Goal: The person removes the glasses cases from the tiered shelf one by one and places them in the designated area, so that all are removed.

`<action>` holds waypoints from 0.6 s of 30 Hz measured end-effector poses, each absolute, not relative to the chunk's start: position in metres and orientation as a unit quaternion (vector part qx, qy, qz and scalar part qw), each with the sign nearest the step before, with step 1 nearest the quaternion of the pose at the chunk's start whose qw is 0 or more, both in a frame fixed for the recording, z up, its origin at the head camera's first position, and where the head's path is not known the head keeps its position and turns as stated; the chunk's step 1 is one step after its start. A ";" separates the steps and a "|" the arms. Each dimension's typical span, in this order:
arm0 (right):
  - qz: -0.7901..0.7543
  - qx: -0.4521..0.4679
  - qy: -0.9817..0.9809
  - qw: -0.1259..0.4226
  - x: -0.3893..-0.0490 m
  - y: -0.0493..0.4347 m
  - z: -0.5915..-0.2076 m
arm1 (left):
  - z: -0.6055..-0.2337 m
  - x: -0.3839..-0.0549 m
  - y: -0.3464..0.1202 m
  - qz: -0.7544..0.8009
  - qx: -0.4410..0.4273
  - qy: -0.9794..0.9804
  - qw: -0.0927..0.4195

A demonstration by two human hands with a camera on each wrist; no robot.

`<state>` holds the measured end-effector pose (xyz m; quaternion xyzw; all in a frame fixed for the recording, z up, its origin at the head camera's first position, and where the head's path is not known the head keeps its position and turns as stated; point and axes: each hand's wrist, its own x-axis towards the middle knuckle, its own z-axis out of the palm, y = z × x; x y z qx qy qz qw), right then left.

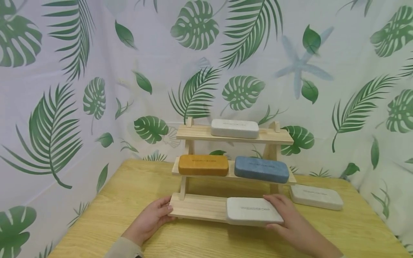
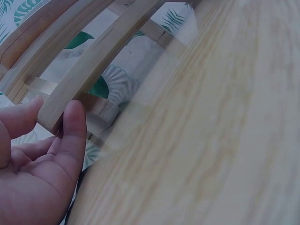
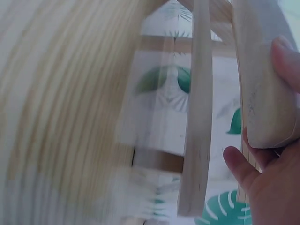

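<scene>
A three-tier wooden display stand [image 1: 200, 208] stands on the table. My left hand [image 1: 155, 215] pinches the left end of its lowest shelf, thumb on one face and fingers on the other, as the left wrist view shows close up. On the right part of that shelf is a white glasses case [image 1: 251, 211] with printed lettering. My right hand [image 1: 292, 224] holds this case by its right end, its thumb at the near corner and fingers at the far one. An orange glasses case [image 1: 203, 168] and a blue one [image 1: 261, 170] lie side by side on the middle shelf.
Another white case [image 1: 235, 129] lies on the top shelf. To the right of the stand, one more pale case [image 1: 316, 197] rests on the wood-grain table [image 1: 129, 193]. Leaf-printed cloth [image 1: 155, 89] hangs close behind and at both sides.
</scene>
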<state>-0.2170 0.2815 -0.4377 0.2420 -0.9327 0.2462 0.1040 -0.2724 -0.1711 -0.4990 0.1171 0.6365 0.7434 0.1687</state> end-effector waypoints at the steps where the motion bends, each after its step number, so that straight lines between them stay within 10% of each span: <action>1: 0.250 0.241 -0.932 0.103 -0.216 0.284 -0.438 | -0.499 -0.272 -0.171 0.744 0.115 0.636 0.169; 18: 0.262 0.202 -0.942 0.064 -0.208 0.353 -0.428 | -0.500 -0.272 -0.173 0.743 0.114 0.637 0.171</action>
